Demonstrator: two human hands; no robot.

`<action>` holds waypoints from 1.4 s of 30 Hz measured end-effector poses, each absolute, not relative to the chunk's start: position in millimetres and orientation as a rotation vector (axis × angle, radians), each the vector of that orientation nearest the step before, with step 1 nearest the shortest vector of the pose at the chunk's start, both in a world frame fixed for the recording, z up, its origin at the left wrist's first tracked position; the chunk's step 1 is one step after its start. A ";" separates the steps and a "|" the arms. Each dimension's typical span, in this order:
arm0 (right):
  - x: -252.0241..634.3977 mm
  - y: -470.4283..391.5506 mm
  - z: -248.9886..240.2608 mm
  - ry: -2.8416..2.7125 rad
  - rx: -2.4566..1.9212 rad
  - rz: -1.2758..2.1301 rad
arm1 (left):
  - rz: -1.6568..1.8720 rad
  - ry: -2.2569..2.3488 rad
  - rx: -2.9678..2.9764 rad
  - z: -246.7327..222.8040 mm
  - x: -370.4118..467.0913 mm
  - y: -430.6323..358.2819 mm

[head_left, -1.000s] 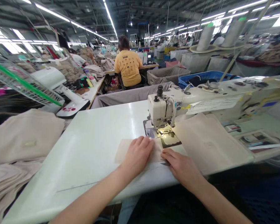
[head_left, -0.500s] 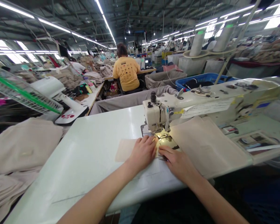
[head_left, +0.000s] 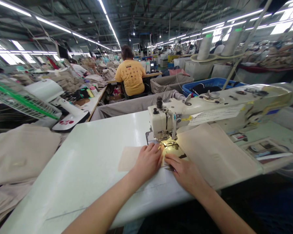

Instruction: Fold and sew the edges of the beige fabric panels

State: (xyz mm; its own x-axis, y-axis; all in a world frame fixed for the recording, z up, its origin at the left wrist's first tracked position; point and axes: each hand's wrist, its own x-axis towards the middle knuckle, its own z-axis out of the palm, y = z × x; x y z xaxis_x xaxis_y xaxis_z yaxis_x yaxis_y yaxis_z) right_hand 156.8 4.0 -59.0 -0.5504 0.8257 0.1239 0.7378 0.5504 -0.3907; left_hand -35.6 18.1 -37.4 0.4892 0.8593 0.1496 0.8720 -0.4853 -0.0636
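A small beige fabric piece lies flat on the white table, with one end at the sewing machine's needle. My left hand rests on that end, fingers curled and pressed together against the cloth beside the presser foot. Just right of it, my right hand is closed, with its fingertips at the fabric's near edge. A small pointed metal tool, possibly thread snips, pokes out from under its fingers; the rest is hidden. The sewing machine stands over both hands, its lamp lighting the metal plate.
A larger beige fabric panel lies right of the needle under the machine arm. Stacked beige panels sit at the left, near a white fan. Ahead are a cloth-lined bin, a blue basket and a seated person.
The view has shifted slightly. Both hands stay at the needle with almost the same pose; the metal tool under my right hand shows a little more.
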 end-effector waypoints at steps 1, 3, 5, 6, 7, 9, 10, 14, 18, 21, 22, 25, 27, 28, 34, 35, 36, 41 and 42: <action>156.8 4.0 -58.6 -2.501 -1.299 0.426 | -0.153 -1.517 -2.598 -38.0 -35.8 18.1; 156.4 4.4 -57.5 -2.511 -1.312 0.423 | -0.159 -1.507 -2.609 -39.2 -36.7 18.2; 155.6 5.5 -55.8 -2.519 -1.327 0.418 | -0.166 -1.493 -2.619 -40.4 -38.0 18.9; 155.2 6.2 -54.8 -2.522 -1.334 0.413 | -0.172 -1.489 -2.620 -40.8 -38.8 19.4; 154.9 6.9 -53.7 -2.524 -1.339 0.409 | -0.179 -1.487 -2.621 -41.3 -39.5 19.8; 154.8 7.6 -52.0 -2.529 -1.341 0.407 | -0.198 -1.486 -2.620 -42.0 -40.6 19.7; 155.1 7.4 -51.6 -2.531 -1.335 0.408 | -0.207 -1.485 -2.618 -42.4 -41.1 18.7; 158.9 1.5 -53.9 -2.526 -1.304 0.410 | -0.233 -1.416 -2.670 -44.9 -41.9 6.1; 162.8 -6.0 -58.2 -2.536 -1.306 0.409 | -0.231 -1.292 -2.804 -46.5 -42.1 -10.4; 162.8 -6.0 -58.4 -2.551 -1.311 0.412 | -0.262 -1.259 -2.824 -44.8 -42.2 -13.5; 162.1 -4.5 -57.7 -2.556 -1.312 0.415 | -0.272 -1.264 -2.821 -44.1 -42.4 -12.2; 158.6 3.4 -53.3 -2.559 -1.312 0.437 | -0.296 -1.295 -2.806 -42.9 -44.3 -2.8; 155.6 10.7 -49.8 -2.543 -1.295 0.455 | -0.317 -1.302 -2.805 -43.0 -46.8 6.4; 154.1 14.6 -48.2 -2.532 -1.283 0.463 | -0.333 -1.302 -2.807 -43.2 -48.2 11.3; 145.7 34.5 -44.5 -2.479 -1.284 0.471 | -0.374 -1.270 -2.816 -40.8 -57.4 39.4; 144.8 36.2 -44.6 -2.478 -1.294 0.466 | -0.376 -1.270 -2.814 -39.7 -58.7 43.1; 144.2 37.1 -44.8 -2.479 -1.302 0.464 | -0.375 -1.269 -2.816 -38.8 -59.8 46.3; 145.7 29.0 -45.4 -2.448 -1.308 0.467 | -0.380 -1.265 -2.811 -40.1 -63.3 53.2; 146.5 25.5 -45.9 -2.437 -1.319 0.462 | -0.401 -1.277 -2.796 -41.7 -63.6 52.8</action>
